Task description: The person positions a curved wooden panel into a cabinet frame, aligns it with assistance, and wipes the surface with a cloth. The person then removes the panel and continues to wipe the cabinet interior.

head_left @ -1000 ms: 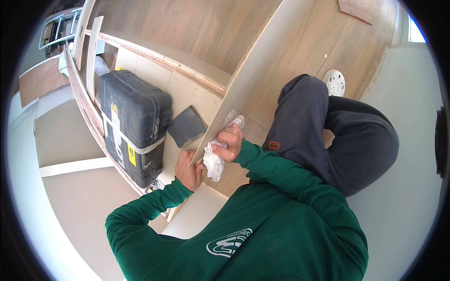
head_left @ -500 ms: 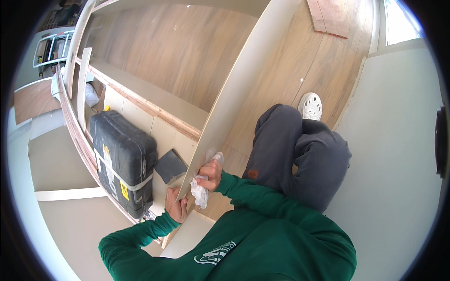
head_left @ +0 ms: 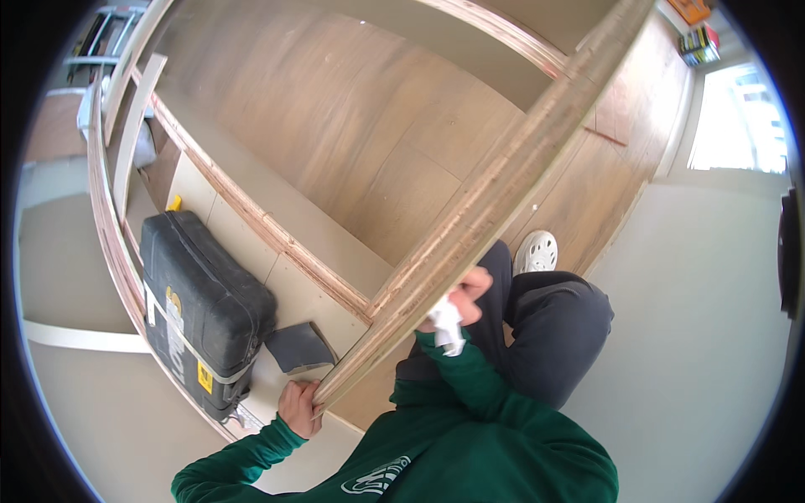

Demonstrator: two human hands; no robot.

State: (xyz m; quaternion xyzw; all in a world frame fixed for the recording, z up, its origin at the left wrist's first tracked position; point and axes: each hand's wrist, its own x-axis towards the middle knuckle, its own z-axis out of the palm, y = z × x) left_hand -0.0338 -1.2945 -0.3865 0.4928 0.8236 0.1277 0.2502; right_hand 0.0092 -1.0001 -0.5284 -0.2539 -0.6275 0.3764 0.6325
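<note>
A long wooden panel (head_left: 495,184) of a cabinet frame stands on edge and runs from beside my left hand toward the upper right. At its near end, my left hand (head_left: 300,409) is closed around the corner. Farther along the panel's right side is my right hand (head_left: 471,295), slightly blurred, its fingers bent around a crumpled white tissue (head_left: 447,325). Part of that hand is hidden behind the panel's edge. Just left of the panel's near end lies a dark grey square pad (head_left: 299,348).
A black hard case (head_left: 205,302) with a pale strap stands inside the frame on the left. Wooden crosspieces (head_left: 268,239) divide the frame. My shoe (head_left: 537,251) rests on the wood floor at right, near a pale wall (head_left: 688,335). Boxes (head_left: 698,44) sit at the far right.
My right hand has moved away from my left, up along the panel with the tissue. The panel's edge now faces me instead of its outer side. My left hand keeps its hold.
</note>
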